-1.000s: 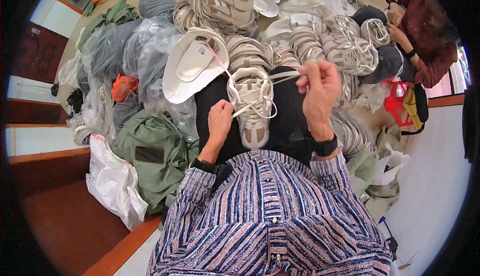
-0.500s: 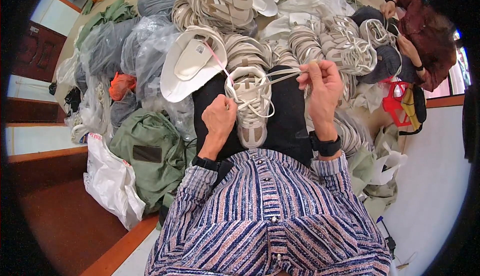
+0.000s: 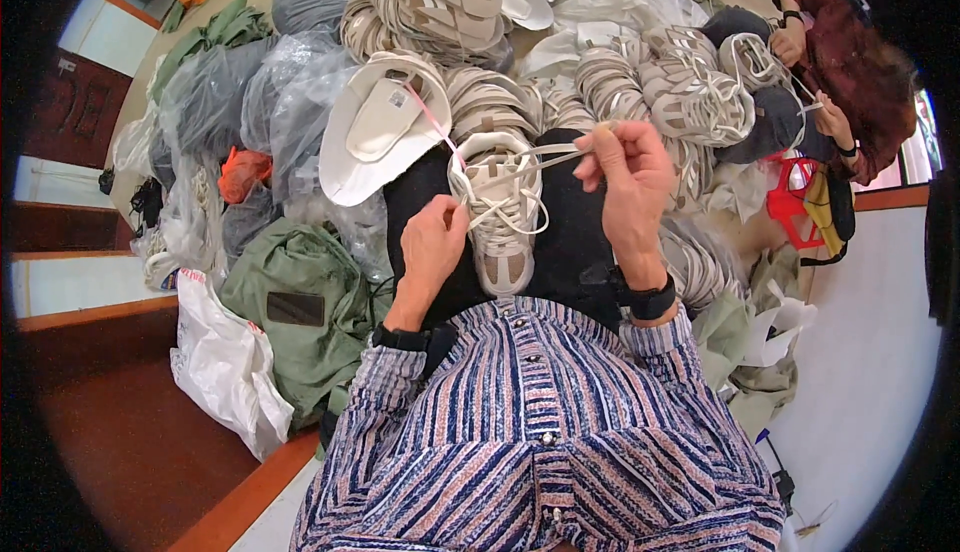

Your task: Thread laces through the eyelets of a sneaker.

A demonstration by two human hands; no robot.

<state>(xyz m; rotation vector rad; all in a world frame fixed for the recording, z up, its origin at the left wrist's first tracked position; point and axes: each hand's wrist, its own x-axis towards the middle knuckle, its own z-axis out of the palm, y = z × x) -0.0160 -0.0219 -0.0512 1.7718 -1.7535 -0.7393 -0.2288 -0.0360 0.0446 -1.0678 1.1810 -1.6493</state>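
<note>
A beige and white shoe upper (image 3: 503,242) lies across my black-trousered lap, its toe toward me. Pale laces (image 3: 500,210) criss-cross loosely over its tongue, with a loop at the right. My right hand (image 3: 632,177) pinches a shoelace between thumb and fingers, drawn out to the right from the top eyelets. At the upper's left edge, my left hand (image 3: 432,247) is closed, its fingertips on a lace near the eyelets. A pink strip (image 3: 432,117) runs from the shoe's collar to a white-lined upper (image 3: 385,132) lying at the far left.
Stacked beige uppers (image 3: 425,2) lie ahead, with laced uppers (image 3: 695,102) to the right. Plastic-wrapped grey bundles (image 3: 210,92), a green bag (image 3: 295,292) and a white sack (image 3: 225,362) sit left. A co-worker (image 3: 850,72) handles another upper near a red stool (image 3: 795,202).
My right hand has moved slightly left, closer to the shoe, and the lace stretch between them is shorter. My left hand has shifted slightly. The co-worker's hands have moved.
</note>
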